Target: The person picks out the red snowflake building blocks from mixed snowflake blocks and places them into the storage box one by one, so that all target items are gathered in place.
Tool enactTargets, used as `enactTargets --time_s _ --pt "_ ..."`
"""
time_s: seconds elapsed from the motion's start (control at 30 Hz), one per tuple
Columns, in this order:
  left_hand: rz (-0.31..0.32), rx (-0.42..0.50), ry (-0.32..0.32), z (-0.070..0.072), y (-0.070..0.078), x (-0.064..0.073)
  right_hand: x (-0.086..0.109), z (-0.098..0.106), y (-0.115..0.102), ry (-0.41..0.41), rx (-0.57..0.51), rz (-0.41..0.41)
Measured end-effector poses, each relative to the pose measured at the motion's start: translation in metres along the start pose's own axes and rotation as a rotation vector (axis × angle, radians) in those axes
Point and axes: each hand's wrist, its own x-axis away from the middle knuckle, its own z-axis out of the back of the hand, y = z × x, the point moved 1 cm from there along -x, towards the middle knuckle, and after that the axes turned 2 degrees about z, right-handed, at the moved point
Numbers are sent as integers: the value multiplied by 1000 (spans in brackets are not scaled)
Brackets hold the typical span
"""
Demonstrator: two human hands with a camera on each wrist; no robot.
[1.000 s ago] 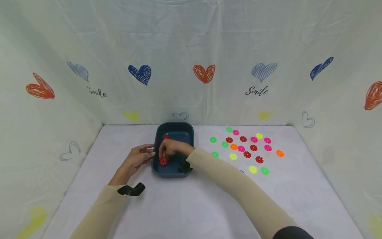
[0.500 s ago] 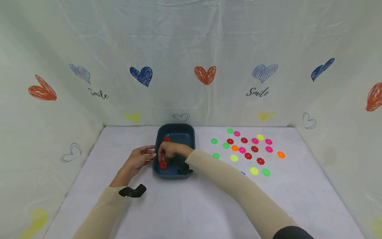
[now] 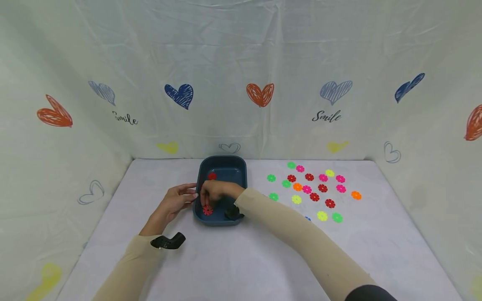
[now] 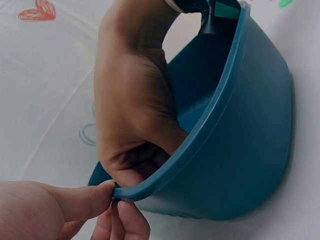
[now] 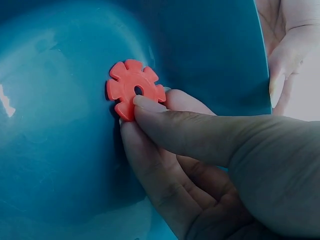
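A deep dark-blue plastic basin [image 3: 237, 161] stands at the back of the table, left of centre. My left hand [image 3: 176, 201] pinches its left rim, thumb on one side and fingers on the other, as the left wrist view shows. Inside the basin, my right hand [image 3: 214, 191] pinches a red flower-shaped disc with a hole [image 5: 129, 85] between thumb and fingers, close above the basin floor. Another red disc [image 3: 212, 176] is in the far part of the basin. My right wrist and its dark camera [image 3: 232, 212] hide part of the basin's near right corner.
Several notched discs lie scattered on the white table right of the basin, among them a green disc [image 3: 337, 217], an orange disc [image 3: 356, 195] and a yellow disc [image 3: 322, 216]. My right sleeve [image 3: 293, 230] partly covers a blue disc [image 3: 308, 218]. A heart-printed curtain [image 3: 226, 117] hangs behind.
The red disc in my right hand has shifted slightly toward the basin's near end. My left hand stays at the rim. The head view has tilted a little.
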Motion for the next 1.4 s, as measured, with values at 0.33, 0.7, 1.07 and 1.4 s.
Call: enactTargets --time_s 0.33,0.7,1.07,1.4 --pt "-3 -4 -3 0 1 1 0 -1 -1 17 30 2" --pt "-10 -9 -11 1 2 2 2 -3 -4 26 51 0" --pt "-9 -16 -9 1 1 1 9 4 -4 68 58 18" --pt "-8 -23 -17 2 2 2 42 25 -5 193 85 -3"
